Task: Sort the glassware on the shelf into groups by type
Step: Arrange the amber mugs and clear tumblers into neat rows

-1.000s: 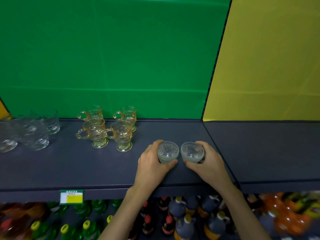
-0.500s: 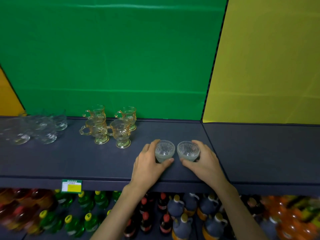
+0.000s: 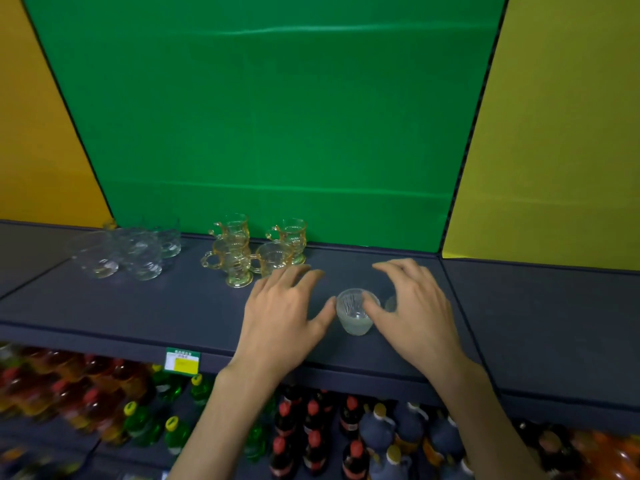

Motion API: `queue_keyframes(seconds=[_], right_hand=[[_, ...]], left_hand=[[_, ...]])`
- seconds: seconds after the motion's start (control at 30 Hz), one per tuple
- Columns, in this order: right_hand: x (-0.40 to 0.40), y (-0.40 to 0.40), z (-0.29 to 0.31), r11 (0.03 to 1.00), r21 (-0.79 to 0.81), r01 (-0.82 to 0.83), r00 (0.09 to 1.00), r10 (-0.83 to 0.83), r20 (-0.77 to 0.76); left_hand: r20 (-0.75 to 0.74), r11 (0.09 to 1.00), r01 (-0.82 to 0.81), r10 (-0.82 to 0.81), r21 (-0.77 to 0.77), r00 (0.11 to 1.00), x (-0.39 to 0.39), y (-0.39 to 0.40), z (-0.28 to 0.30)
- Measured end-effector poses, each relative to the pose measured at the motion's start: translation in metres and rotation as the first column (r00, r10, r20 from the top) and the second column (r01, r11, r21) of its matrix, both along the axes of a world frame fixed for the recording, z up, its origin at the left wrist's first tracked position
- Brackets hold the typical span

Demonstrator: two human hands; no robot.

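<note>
A small frosted ribbed cup [image 3: 355, 311] stands on the dark shelf [image 3: 173, 306] between my two hands. A second cup of the same kind [image 3: 390, 304] is mostly hidden behind my right thumb. My left hand [image 3: 284, 317] hovers just left of the cup, fingers spread, holding nothing. My right hand [image 3: 415, 310] hovers just right of it, fingers apart, also holding nothing. Several amber handled glass mugs [image 3: 239, 261] stand grouped near the shelf's back, left of my hands. Clear glass cups [image 3: 128, 251] cluster further left.
A green backdrop [image 3: 270, 133] rises behind the shelf, with yellow panels [image 3: 554, 133] at both sides. A price tag [image 3: 181, 360] hangs on the shelf's front edge. Below are rows of bottles [image 3: 311, 434] with red, yellow and dark bodies.
Both hands have let go of the two frosted cups and lifted off with fingers spread. The view has shifted, showing more of the shelf's left side.
</note>
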State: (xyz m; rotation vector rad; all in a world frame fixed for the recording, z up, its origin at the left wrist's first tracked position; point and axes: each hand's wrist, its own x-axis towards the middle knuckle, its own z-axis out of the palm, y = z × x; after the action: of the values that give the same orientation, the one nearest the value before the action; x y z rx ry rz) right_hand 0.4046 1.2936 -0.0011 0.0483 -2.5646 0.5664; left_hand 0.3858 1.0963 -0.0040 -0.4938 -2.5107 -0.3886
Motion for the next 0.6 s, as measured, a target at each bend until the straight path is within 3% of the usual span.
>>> queue_keyframes(seconds=[0.3,0.5,0.6], right_hand=[[-0.054,-0.071,0.009,1.0,0.0,-0.03,0.999,0.03,0.032],[-0.101,-0.118,0.015,0.999,-0.011,0.041,0.997,-0.04,0.066],[-0.119,-0.136,0.014,0.994,-0.045,0.104,0.991,-0.099,0.088]], left_hand=[[-0.046,0.99,-0.134,0.136,0.04,0.99,-0.047,-0.068,0.007],[-0.025,0.995,-0.102,0.102,0.024,0.994,-0.109,-0.125,0.013],[0.076,0.998,-0.061,0.061,0.001,0.995,-0.14,-0.148,0.014]])
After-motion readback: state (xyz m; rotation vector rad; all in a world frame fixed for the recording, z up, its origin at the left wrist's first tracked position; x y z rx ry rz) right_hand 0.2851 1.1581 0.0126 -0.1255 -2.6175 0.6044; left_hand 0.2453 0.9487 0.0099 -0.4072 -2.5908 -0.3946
